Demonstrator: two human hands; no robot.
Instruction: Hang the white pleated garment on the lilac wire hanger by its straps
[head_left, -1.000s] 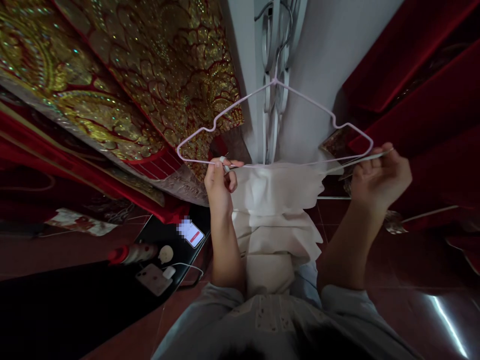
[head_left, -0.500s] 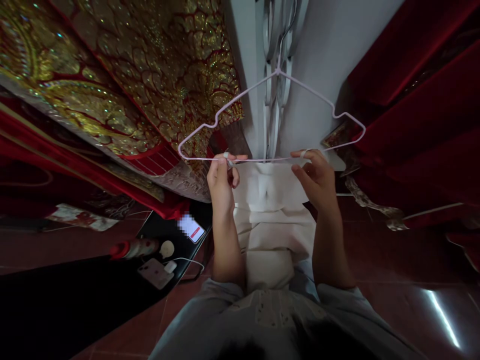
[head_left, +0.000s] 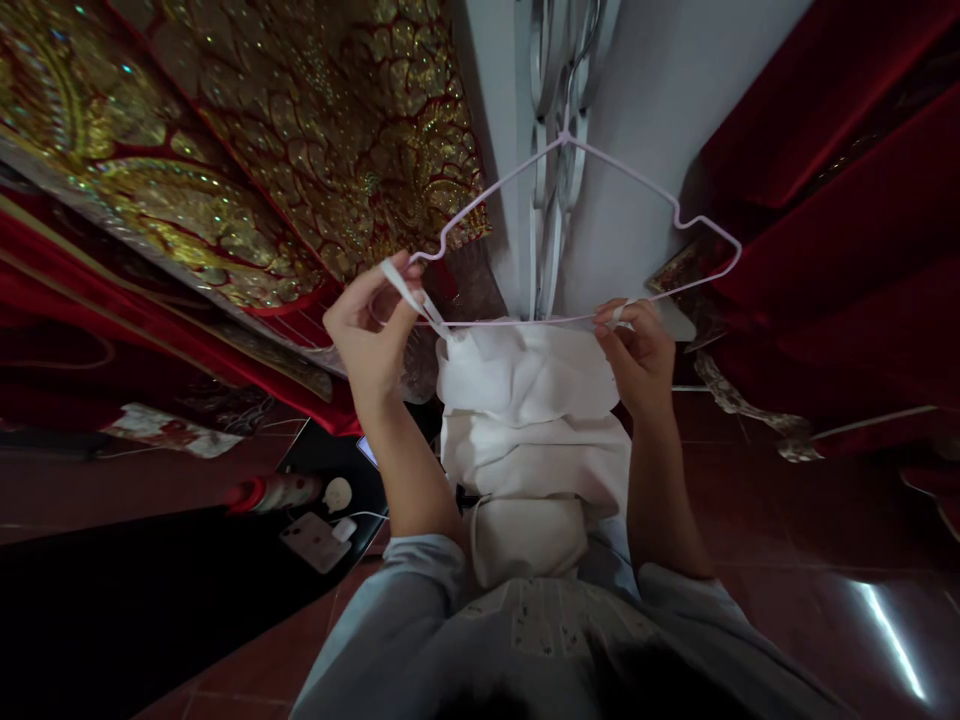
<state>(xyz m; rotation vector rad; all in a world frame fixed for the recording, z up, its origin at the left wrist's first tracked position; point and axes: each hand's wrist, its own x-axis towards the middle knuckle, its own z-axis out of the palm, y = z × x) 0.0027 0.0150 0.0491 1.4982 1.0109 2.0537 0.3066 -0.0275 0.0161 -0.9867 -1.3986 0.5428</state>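
A pale pink wire hanger hangs by its hook from a white rack in front of me. A white tiered garment droops from its bottom bar. My left hand is closed on the garment's white strap, pulled up and out to the left near the hanger's left end. My right hand pinches the other strap against the bottom bar, right of the middle.
Red fabric with gold embroidery hangs at the left, plain red velvet at the right. On a black surface at lower left lie a white phone on a cable, a bottle with a red cap and another phone. The floor is dark red tile.
My left hand has moved left and up from the bar, drawing the strap out. My right hand came in from the hanger's right end to the bar and stays there.
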